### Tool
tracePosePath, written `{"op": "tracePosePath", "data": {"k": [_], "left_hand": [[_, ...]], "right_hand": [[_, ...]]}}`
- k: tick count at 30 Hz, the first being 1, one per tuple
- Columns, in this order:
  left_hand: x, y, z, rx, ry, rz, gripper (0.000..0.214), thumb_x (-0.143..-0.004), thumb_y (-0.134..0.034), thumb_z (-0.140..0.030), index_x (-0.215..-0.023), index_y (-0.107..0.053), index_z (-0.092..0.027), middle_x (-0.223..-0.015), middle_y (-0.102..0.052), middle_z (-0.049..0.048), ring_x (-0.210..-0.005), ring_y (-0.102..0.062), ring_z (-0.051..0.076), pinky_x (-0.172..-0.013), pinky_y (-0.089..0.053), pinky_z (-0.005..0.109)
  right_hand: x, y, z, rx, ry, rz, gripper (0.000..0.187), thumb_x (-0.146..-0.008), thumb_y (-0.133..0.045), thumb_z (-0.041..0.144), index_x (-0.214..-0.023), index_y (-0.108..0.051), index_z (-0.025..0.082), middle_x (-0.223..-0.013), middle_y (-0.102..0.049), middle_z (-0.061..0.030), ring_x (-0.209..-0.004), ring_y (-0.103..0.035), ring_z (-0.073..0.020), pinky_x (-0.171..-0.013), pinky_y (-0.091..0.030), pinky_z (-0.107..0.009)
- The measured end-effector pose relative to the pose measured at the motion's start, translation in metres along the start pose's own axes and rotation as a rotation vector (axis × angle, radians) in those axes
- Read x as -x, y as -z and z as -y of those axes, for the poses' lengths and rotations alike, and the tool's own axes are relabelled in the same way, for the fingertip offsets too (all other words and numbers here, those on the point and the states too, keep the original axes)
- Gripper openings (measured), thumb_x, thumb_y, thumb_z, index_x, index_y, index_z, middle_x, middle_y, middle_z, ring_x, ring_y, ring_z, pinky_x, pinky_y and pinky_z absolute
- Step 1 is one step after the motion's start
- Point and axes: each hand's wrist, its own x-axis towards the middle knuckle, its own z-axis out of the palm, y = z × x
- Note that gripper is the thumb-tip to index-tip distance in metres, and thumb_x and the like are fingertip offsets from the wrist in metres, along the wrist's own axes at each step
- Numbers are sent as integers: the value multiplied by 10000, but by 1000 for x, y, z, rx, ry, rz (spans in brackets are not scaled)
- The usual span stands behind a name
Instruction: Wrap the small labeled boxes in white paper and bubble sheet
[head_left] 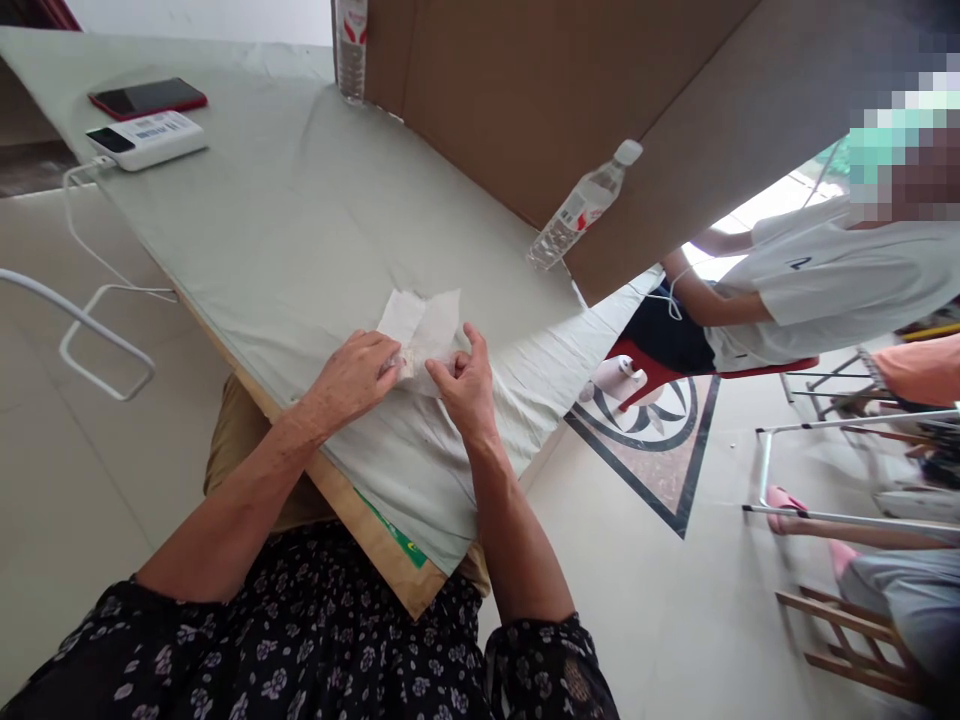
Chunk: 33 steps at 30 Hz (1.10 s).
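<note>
On the cloth-covered table [300, 215], a thin white tissue-like sheet [431, 322] lies creased and partly spread between my hands. My left hand [356, 372] has its fingers bent together over the sheet's left side. Something small, pale and shiny shows at those fingertips; its kind is not clear. At the right side of the sheet is my right hand [469, 390], its thumb against curled fingers at the edge and its index finger raised. Part of the sheet is hidden beneath both hands.
A large cardboard panel [480, 110] stands beyond, with one water bottle [581, 210] leaning against it and another bottle [351, 55] at its left edge. A phone [150, 97] and a cabled white device [154, 140] lie far left. A seated person [840, 270] is at right.
</note>
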Motion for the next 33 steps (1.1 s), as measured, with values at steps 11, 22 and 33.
{"op": "tracePosePath", "data": {"k": [11,22,33], "left_hand": [[-1,-12,1,75,58,-72,211,-920,-537,-228,-1000,-721,-162,-1256,-653,168,-1081,-664,277,-944,-580,425],[8,-20,5,372,128,-220,581,-796,-599,-168,-1376,-578,-145,-1203,-632,107,-812,-616,143,-826,-593,331],[1,-30,-19,289,319,-322,445,-796,-661,-184,-1237,-599,-178,-1111,-621,83,-851,-628,187,-869,-595,385]], "right_hand": [[2,-23,31,33,38,51,748,-861,-682,275,-1549,-415,153,-785,-674,44,-659,-601,-128,-740,-521,-299],[10,-2,38,130,138,403,640,-972,-503,237,-1601,-387,229,-1281,-753,-98,-935,-719,-197,-938,-591,-413],[-18,6,35,58,107,555,592,-893,-469,211,-1485,-481,221,-1201,-787,-62,-584,-632,-103,-744,-614,-342]]}}
